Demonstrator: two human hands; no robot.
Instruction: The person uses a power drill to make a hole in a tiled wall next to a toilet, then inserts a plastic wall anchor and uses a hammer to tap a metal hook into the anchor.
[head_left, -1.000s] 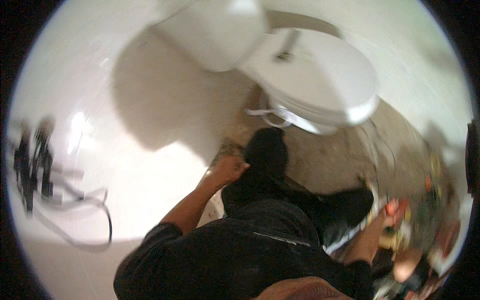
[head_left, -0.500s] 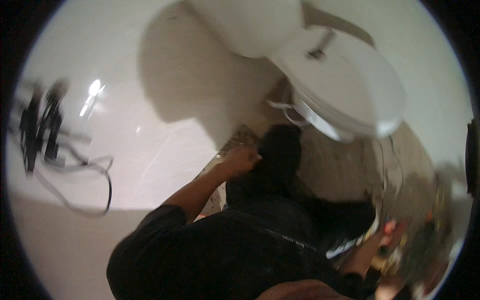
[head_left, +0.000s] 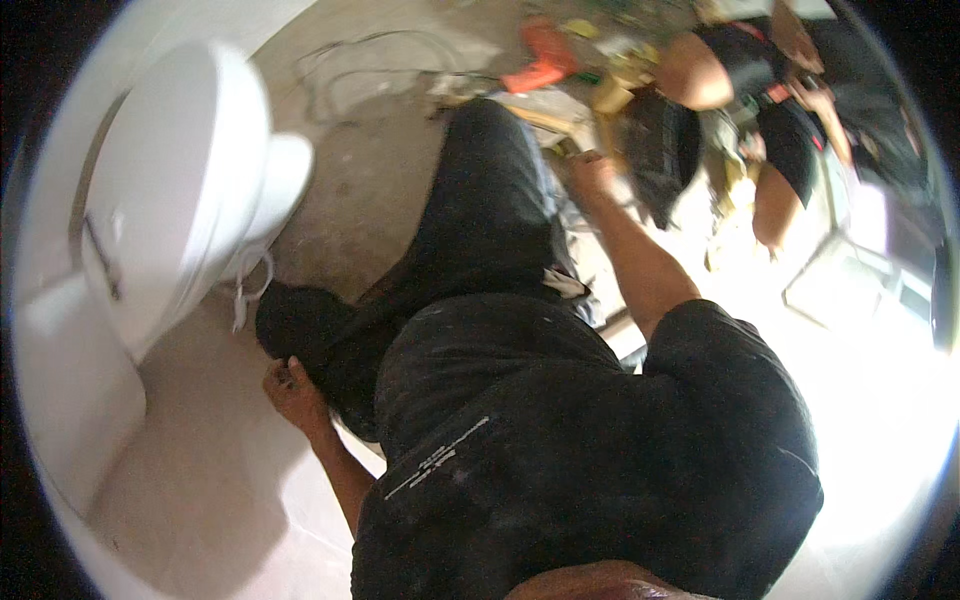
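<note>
Basically left hand [head_left: 290,392] is planted by the knee [head_left: 300,325] near the toilet [head_left: 170,190] as a brace, fingers curled, apparently empty. Right hand [head_left: 592,175] reaches the black bag [head_left: 660,150] (grip unclear).

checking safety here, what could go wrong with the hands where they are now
The right hand reaches into a cluttered heap by a black tool bag and an orange power tool; groping there could catch something sharp. The left hand is planted on the floor beside the white ceramic toilet while the body twists away, so it might slip. Loose grey cables lie near the leg and could snag.
</note>
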